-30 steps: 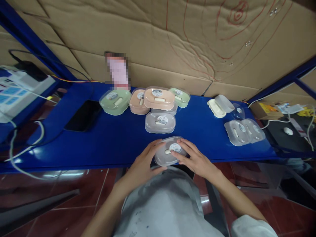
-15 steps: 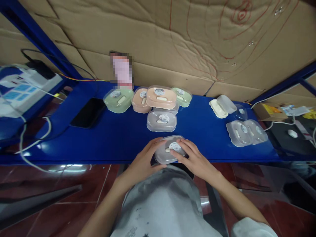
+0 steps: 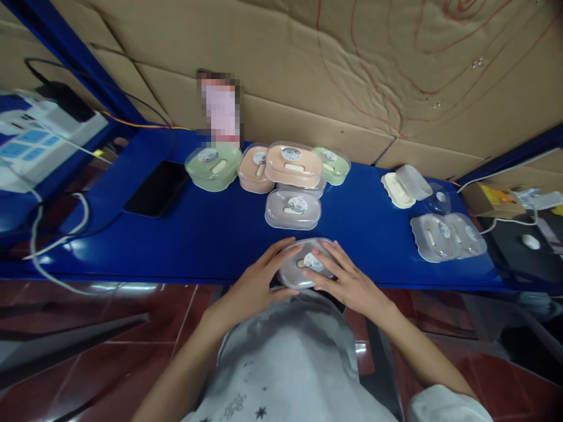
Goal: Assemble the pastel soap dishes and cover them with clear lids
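At the table's near edge, a grey soap box (image 3: 292,272) with a clear lid and a round label lies between my two hands. My left hand (image 3: 259,278) wraps its left end, fingers over the far side and thumb along the near side. My right hand (image 3: 349,281) holds the right side, with fingers spread over the lid and label. Just beyond sits another grey soap box (image 3: 281,218). Behind that, a peach soap box (image 3: 303,176) rests on another grey one, with a second peach box (image 3: 250,176) beside it.
Green soap boxes (image 3: 202,170) flank the peach ones. At right are two grey boxes (image 3: 433,249) and a cream tray (image 3: 398,190) with a frosted cover. A black phone (image 3: 156,190), cables and a power strip (image 3: 53,158) lie left. Cardboard (image 3: 281,70) stands behind the blue table.
The view has tilted and shifted slightly, so the table things sit a little higher. My right fingers have spread a little on the lid; the box stays between my hands.
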A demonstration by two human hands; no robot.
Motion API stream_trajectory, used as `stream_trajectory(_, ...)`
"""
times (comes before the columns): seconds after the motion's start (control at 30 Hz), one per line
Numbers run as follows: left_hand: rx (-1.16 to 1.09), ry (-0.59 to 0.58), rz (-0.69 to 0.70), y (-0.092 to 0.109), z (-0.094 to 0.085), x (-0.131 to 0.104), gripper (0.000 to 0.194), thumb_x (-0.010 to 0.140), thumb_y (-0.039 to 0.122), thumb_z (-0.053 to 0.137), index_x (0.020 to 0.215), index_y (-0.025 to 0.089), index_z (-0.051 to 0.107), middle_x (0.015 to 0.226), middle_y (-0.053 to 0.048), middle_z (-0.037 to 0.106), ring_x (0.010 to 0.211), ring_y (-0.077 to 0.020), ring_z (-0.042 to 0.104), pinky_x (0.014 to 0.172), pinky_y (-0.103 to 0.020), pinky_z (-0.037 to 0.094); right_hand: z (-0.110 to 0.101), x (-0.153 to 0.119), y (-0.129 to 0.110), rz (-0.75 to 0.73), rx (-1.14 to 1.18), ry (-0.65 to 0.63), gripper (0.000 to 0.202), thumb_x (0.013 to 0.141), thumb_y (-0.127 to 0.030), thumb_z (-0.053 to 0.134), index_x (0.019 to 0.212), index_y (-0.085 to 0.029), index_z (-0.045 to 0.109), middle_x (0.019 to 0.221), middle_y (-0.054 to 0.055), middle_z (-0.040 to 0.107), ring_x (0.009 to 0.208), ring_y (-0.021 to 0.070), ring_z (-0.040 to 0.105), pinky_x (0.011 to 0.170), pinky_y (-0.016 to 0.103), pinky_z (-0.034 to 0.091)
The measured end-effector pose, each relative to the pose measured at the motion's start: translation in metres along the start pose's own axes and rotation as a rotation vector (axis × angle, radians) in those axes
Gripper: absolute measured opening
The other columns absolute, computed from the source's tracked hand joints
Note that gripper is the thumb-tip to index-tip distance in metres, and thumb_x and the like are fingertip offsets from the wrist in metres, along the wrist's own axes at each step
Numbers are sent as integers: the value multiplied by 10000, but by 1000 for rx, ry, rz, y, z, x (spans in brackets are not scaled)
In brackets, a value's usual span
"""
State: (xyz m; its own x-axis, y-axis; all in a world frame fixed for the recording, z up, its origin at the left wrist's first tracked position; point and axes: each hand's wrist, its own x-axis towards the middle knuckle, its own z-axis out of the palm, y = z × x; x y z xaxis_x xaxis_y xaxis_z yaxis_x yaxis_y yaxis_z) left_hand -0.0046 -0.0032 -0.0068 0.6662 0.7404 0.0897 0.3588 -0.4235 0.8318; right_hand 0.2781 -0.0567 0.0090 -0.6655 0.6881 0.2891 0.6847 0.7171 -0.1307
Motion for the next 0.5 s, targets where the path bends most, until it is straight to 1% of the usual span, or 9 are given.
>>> stream_trajectory(0.13,15,-6,-17,-2,3,0,877,949,424,788,1652,487,267,1721,-29,342,1559,-334,425,1256,-547,441,3,1,-1,3,17,23,576,1052,-233,644,1593,-321,467,1658,107,461,1651,327,211,1297,666,329)
stream_trajectory(0.23,61,52,-22,-1,7,-1,891,960,404,774,1666,476,234,1748,-42,290,1574,-347,399,1240,-552,463,1,-5,1,43,-12,33,529,1057,-278,634,1569,-313,505,1631,95,496,1633,320,263,1294,628,350)
stream_trajectory(0.3,94,102,-17,1,9,-2,844,989,373,735,1666,461,237,1756,-51,267,1579,-336,394,1235,-545,470,-5,-15,8,115,-63,40,525,1057,-304,628,1569,-296,512,1620,108,506,1611,326,310,1273,598,385)
stream_trajectory(0.33,107,116,-13,1,10,-2,809,1005,354,712,1662,453,250,1750,-53,280,1575,-322,403,1234,-534,474,-8,-21,14,183,-102,50,524,1061,-313,619,1573,-290,509,1615,121,509,1597,333,335,1254,588,404)
stream_trajectory(0.4,131,118,-3,2,11,-2,744,1028,326,674,1650,438,283,1721,-52,337,1556,-291,435,1231,-507,482,-14,-31,29,383,-207,86,517,1075,-334,584,1584,-293,499,1607,143,512,1564,354,382,1212,592,426)
stream_trajectory(0.5,194,129,15,2,13,-1,636,1048,331,638,1615,415,363,1677,-50,410,1531,-275,468,1229,-503,485,-18,-36,63,716,-390,141,524,1098,-397,505,1607,-276,476,1634,191,470,1527,415,412,1173,658,402)
